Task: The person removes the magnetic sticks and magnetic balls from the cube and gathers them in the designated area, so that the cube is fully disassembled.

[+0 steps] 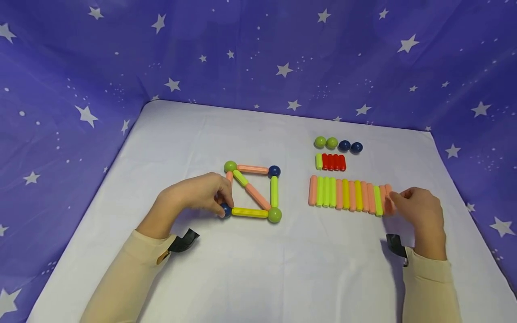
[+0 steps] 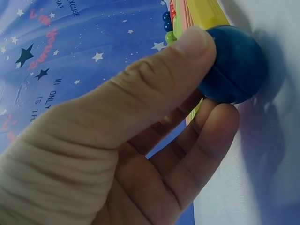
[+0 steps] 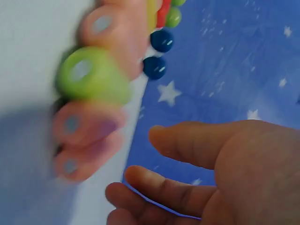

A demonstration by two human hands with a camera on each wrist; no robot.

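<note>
My left hand (image 1: 203, 194) pinches a dark blue ball (image 2: 243, 65) between thumb and fingers. That ball forms the near left corner of a flat square of sticks and balls, joined to a yellow stick (image 1: 249, 213). Green balls (image 1: 275, 215) and another blue ball (image 1: 274, 171) make up the other corners, with a diagonal of a short lime stick (image 1: 240, 178) and a pink stick (image 1: 257, 196). My right hand (image 1: 422, 210) is beside the last pink sticks (image 3: 89, 157) of a long row, its thumb and fingers apart with nothing between them.
The row of pink, lime and yellow sticks (image 1: 352, 196) lies on the white tablecloth (image 1: 258, 278). Behind it are short red sticks (image 1: 334, 162) with one short lime stick (image 1: 319, 161), then green balls (image 1: 326, 142) and blue balls (image 1: 350, 146). A purple starred cloth (image 1: 258, 54) surrounds the table.
</note>
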